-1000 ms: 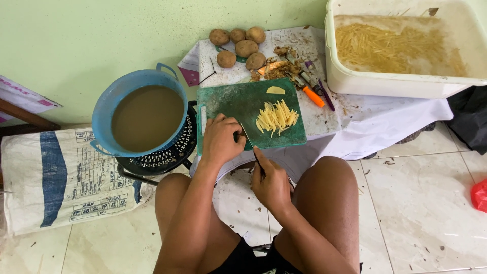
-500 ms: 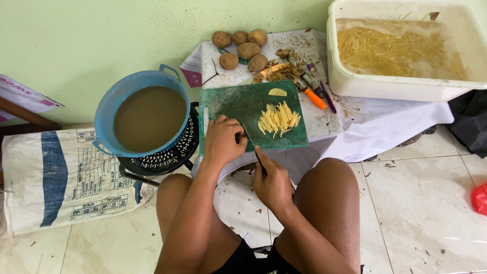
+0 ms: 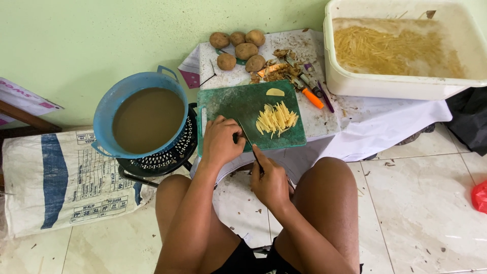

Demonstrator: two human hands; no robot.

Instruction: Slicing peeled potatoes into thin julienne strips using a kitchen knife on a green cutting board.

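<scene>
Right hand (image 3: 270, 178) is clenched round a knife (image 3: 247, 139), blade down on the near-left of the green cutting board (image 3: 228, 104); left hand (image 3: 221, 140) fingers (image 3: 237, 143) curl over a potato piece, mostly hidden. Best to keep fingertips tucked and slices thin to match the cut strips (image 3: 276, 118).

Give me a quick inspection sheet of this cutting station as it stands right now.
Surface: green cutting board on a white-covered low table, stained and littered.
Job's things: knife; pile of potato strips; one slice.
Clutter: whole potatoes, peelings, orange-handled peeler.
Hands: left hand on the board, what it covers hidden; right hand grips the knife.
Cables: nothing seen.
Surroundings: blue basin of murky water on a black stand; white tub of soaking strips; printed sack; tiled floor.
</scene>
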